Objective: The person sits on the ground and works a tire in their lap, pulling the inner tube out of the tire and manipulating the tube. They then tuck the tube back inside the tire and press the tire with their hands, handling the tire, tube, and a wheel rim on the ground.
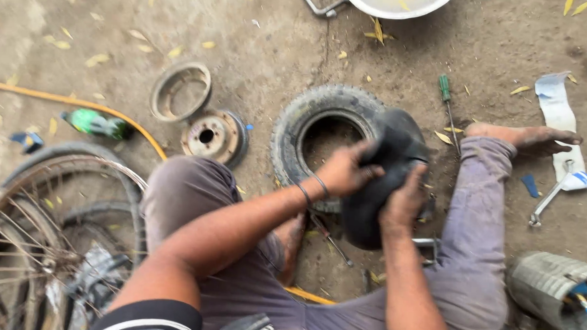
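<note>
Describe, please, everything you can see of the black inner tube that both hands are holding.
The inner tube is black, matte rubber, limp and folded into a bulky lump, apparently deflated. It is held above the dirt ground, overlapping the right rim of the small knobbly tyre lying flat. The left hand grips its upper left side; the right hand presses its right side. No valve is visible.

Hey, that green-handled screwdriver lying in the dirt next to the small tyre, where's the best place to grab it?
Grip the green-handled screwdriver by its thick green handle at the far end, coming from above. It lies flat with the thin shaft pointing toward the person's bare foot, so the handle end is likely the clearer side.
</note>
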